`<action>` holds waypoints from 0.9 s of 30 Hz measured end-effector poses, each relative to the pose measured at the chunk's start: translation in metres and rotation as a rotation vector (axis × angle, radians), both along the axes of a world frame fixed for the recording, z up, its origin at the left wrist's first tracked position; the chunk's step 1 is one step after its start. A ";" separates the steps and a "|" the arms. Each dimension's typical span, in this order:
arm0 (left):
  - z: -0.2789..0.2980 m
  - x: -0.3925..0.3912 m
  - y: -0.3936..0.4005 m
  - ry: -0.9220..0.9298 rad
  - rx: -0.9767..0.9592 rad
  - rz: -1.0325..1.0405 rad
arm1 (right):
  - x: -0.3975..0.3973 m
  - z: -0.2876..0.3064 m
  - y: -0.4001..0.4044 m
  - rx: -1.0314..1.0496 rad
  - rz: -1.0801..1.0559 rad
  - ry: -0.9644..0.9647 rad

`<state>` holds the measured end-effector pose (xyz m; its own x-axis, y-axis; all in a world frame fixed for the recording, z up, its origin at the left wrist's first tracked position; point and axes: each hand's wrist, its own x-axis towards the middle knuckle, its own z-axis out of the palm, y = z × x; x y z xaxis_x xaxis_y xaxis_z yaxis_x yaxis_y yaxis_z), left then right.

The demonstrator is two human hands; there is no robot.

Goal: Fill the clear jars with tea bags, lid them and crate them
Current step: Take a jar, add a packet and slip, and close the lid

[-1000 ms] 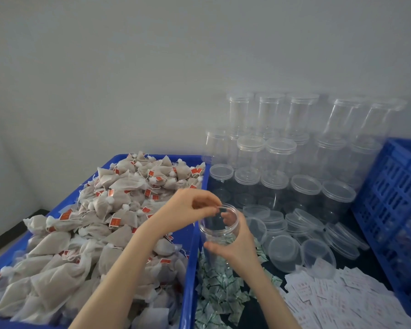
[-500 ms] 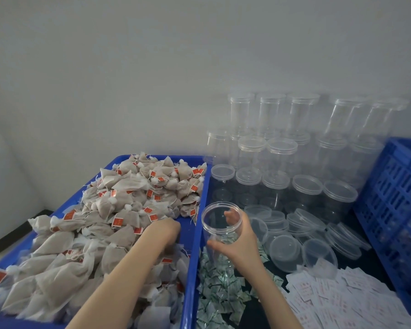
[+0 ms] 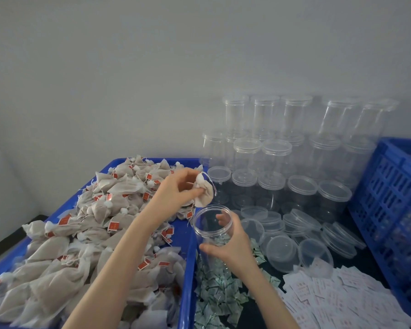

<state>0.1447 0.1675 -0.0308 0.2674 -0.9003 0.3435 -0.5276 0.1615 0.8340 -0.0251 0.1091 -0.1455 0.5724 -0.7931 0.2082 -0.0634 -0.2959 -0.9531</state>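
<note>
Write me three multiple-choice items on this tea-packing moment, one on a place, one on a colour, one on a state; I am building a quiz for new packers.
1. Where is the tea bag that the left hand pinches?
A. Just above and left of the open jar's mouth
B. At the jar's bottom
C. On the white slips

2. What colour is the bin that holds the tea bag pile?
A. Green
B. Blue
C. Grey

3. What state is the jar that the right hand grips?
A. Lidded and full
B. Lying on its side
C. Lidless, no tea bags visible inside

Answers: 1 A, the bag hangs by the rim, not yet inside. 2 B, its rim and walls are blue. 3 C, the mouth is open and fingers show through the clear wall.
</note>
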 end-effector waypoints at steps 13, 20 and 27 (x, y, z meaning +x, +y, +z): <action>-0.020 0.017 -0.007 -0.314 0.168 -0.018 | 0.000 0.001 0.000 -0.009 -0.054 -0.026; -0.058 0.092 0.005 -0.797 0.654 0.821 | -0.004 -0.005 -0.001 -0.008 -0.059 0.000; -0.066 0.105 0.016 -0.965 0.655 0.919 | -0.002 -0.001 0.001 -0.015 -0.062 0.003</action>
